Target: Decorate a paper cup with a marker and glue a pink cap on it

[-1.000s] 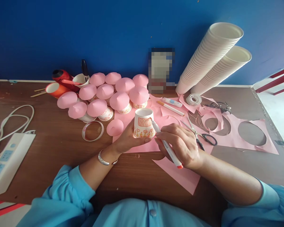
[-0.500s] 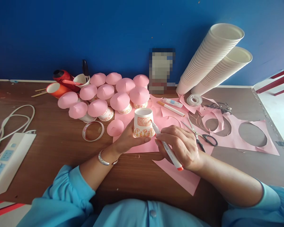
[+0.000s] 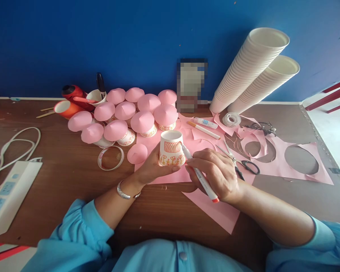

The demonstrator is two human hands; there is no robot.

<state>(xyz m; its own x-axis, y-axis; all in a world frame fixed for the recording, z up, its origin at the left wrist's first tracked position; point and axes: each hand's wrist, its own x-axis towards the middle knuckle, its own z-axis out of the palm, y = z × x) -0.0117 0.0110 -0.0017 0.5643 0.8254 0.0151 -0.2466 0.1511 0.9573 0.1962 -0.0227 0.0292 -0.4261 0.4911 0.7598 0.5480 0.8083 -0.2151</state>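
one upturned cup (image 3: 171, 153) clasped in the left hand (image 3: 153, 166), the right hand (image 3: 215, 172) pinching a marker (image 3: 201, 179) seemingly against its side.

The cup (image 3: 171, 153) hides most left-hand fingers (image 3: 170, 169); pixelation blurs one object (image 3: 191, 85).

Marker (image 3: 205, 185) tip touches inverted orange-patterned paper cup (image 3: 171, 153)

Person is wearing a light blue shirt (image 3: 158, 260) with a front button (image 3: 183, 255); sleeves (image 3: 82, 230) are bunching at the forearms. A silver bangle (image 3: 124, 192) is sitting above the left hand (image 3: 155, 167).
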